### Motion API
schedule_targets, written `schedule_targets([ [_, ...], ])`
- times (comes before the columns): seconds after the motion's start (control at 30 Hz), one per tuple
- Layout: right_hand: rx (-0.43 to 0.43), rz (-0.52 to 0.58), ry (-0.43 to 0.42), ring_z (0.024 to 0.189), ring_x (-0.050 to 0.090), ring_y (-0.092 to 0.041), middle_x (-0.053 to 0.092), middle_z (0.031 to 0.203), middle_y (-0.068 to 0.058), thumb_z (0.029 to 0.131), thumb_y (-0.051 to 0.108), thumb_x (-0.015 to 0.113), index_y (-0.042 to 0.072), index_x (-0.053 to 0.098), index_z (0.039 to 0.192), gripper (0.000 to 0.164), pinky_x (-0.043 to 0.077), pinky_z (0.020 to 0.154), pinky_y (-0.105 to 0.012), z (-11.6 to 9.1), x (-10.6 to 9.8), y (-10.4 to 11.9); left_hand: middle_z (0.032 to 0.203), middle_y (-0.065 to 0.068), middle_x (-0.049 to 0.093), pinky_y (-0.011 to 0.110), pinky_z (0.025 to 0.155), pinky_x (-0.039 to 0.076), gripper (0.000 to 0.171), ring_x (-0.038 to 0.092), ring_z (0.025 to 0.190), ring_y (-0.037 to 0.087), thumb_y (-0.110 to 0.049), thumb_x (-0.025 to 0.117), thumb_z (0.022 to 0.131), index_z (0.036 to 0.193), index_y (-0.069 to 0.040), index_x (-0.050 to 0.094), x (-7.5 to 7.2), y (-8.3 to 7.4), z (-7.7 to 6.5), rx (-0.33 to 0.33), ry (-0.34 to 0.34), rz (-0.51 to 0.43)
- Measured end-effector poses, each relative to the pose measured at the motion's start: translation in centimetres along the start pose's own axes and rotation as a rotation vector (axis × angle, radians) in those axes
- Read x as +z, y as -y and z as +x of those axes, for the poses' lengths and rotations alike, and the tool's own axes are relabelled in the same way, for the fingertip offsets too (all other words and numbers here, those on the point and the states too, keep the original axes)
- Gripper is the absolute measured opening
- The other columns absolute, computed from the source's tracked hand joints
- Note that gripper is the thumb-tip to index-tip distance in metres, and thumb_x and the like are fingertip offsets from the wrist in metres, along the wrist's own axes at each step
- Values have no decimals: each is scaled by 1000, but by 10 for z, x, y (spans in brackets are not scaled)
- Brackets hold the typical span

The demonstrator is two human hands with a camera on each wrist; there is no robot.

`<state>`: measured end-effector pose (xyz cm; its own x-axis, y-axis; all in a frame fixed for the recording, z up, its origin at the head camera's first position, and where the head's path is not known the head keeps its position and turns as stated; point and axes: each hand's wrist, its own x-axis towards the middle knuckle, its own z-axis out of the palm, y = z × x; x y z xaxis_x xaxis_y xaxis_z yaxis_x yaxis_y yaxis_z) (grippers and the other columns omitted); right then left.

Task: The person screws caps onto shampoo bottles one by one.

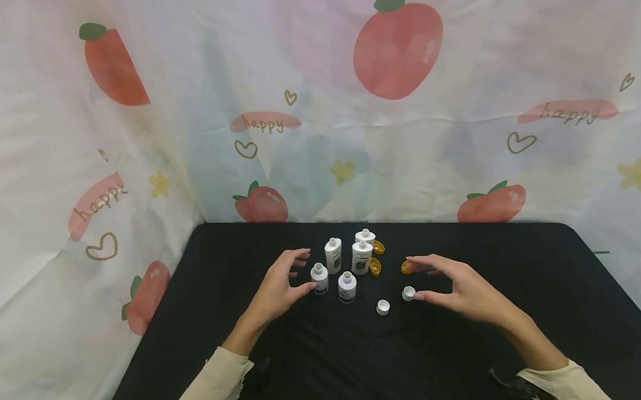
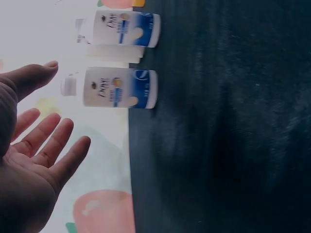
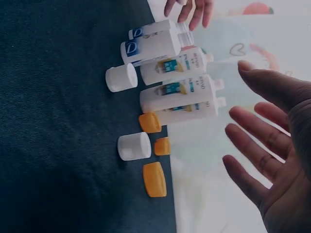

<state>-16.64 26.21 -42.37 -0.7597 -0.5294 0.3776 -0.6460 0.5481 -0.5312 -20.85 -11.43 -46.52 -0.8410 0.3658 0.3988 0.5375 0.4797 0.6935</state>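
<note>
The left hand I watched was relaxed and held nothing, thumb and fingers apart, left of the front Dove bottle; a second Dove bottle stood just left of that one, near the thumb. The right hand, well to its right, was also loosely spread and empty, near a white cap and an orange cap. Behind the front Dove bottle I made out three other white bottles, uncapped; two more orange caps lay behind it to the right, and another white cap in front, to its right.
</note>
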Motion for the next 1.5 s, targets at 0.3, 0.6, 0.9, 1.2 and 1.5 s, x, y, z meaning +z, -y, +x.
schedule_targets([
  [0.3,-6,83,24,109,62,-19,67,118,-6,77,8,79,6,59,126,52,50,86,-25,1,0,6,120,4,59,42,86,54,57,59,109,22,-11,81,76,127,-13,55,13,8,4,-42,9,-57],
  [0.6,66,143,92,113,60,-9,64,120,9,83,24,75,12,58,128,50,52,87,-39,-6,11,-28,109,1,62,33,81,56,46,61,100,14,-9,80,77,119,-7,61,23,12,6,-141,5,-96],
  [0.9,50,191,96,109,63,-18,67,117,0,83,20,75,10,58,128,49,52,87,-35,-5,19,-32,107,1,62,35,85,55,39,62,99,16,-8,79,79,113,-14,62,31,17,5,-206,5,-177],
  [1.2,148,215,151,110,62,-18,67,119,-5,83,28,75,13,58,128,50,51,87,-44,-10,26,-42,106,3,63,30,83,55,40,61,98,16,-10,79,79,115,-12,61,36,20,5,-251,23,-227],
  [1.5,210,182,171,106,63,-21,65,120,-1,82,20,76,12,58,127,49,51,87,-47,-16,32,-54,108,6,63,38,89,53,41,61,102,22,-6,77,79,116,-10,60,42,23,7,-290,47,-259],
])
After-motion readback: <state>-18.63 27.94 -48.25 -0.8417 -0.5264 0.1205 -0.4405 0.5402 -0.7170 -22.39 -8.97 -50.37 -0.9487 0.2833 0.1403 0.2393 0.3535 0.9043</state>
